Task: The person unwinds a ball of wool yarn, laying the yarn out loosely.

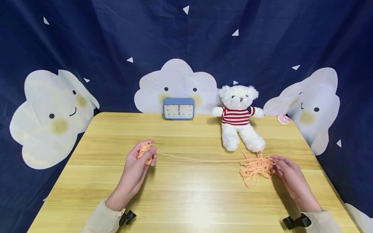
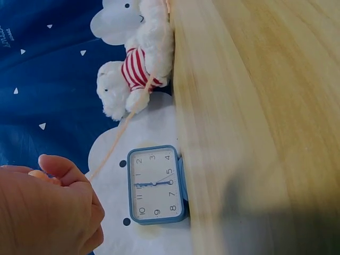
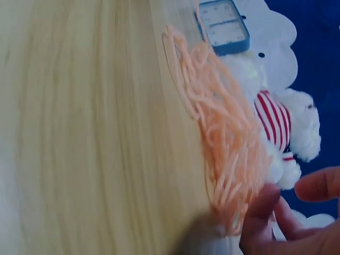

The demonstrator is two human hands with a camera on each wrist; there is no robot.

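Left hand [image 1: 136, 163] grips wadded peach yarn [image 1: 144, 149]; relaxed right hand [image 1: 288, 172] touches tangled peach yarn [image 1: 256, 166] toward the wooden desk's [image 1: 186, 197] right edge.

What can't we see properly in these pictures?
The small yarn bundle: mostly hidden by the left hand, left wrist view.
The clock: too blurred to read, right wrist view.
The pink round thing: too small to tell what it is, head view.
The right hand: cut off by the picture's edge, right wrist view; its own fingers hide whether it pinches the yarn pile.
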